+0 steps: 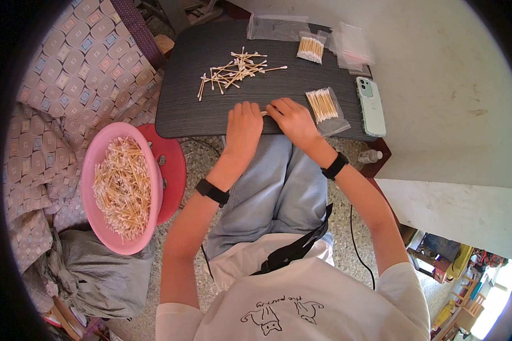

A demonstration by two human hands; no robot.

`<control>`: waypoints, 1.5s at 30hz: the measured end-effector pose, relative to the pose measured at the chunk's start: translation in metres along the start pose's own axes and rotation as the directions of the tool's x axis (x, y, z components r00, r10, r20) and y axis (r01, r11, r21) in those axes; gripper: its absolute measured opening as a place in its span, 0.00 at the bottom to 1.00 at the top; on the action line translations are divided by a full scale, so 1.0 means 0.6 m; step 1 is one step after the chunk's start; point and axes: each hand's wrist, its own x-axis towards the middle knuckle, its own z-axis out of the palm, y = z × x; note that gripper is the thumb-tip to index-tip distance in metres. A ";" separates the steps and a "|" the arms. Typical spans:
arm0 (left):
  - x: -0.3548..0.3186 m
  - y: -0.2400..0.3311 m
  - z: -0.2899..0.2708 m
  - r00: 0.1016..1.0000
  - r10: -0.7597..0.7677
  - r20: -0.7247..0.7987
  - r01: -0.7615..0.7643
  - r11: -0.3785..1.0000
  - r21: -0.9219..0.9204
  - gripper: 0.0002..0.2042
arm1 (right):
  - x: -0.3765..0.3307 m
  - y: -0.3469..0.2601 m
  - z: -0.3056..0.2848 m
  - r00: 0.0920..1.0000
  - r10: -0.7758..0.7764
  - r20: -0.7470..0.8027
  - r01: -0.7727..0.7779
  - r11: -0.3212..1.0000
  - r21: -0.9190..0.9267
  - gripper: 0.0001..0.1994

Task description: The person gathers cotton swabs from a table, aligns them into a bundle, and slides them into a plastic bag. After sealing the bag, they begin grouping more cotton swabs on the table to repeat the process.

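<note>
My left hand (245, 126) and my right hand (292, 120) meet at the near edge of the dark table (182, 113), fingers curled in. A short pale piece of what look like cotton swabs (264, 113) shows between them; the fingers hide the rest. Just beyond lies a loose, criss-crossed pile of cotton swabs (242, 71) with wooden sticks and white tips. Right of my right hand is a clear bag of lined-up swabs (322, 105). Another filled bag (311, 47) lies farther back.
Flat clear bags (279, 26) lie along the far edge, with more bags (352, 45) at the far right corner. A pale green phone (371, 108) rests at the right edge. Left, a pink basin (91, 193) full of swabs sits on a red stool (173, 170). A wall (449, 113) stands right.
</note>
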 end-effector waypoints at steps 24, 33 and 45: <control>-0.001 -0.024 -0.001 0.985 0.171 0.020 -0.171 0.985 -0.005 0.09 | -0.004 0.002 -0.012 0.998 -0.058 -0.026 0.059 0.998 0.026 0.12; -0.008 -0.020 -0.093 0.952 0.305 -0.001 -0.302 0.944 -0.133 0.09 | -0.017 -0.028 -0.096 0.986 0.150 0.076 -0.166 0.943 0.289 0.10; -0.053 0.009 -0.116 0.902 0.431 0.023 -0.249 0.563 -0.788 0.14 | -0.077 -0.045 -0.188 0.576 0.227 0.785 -0.812 0.048 0.582 0.11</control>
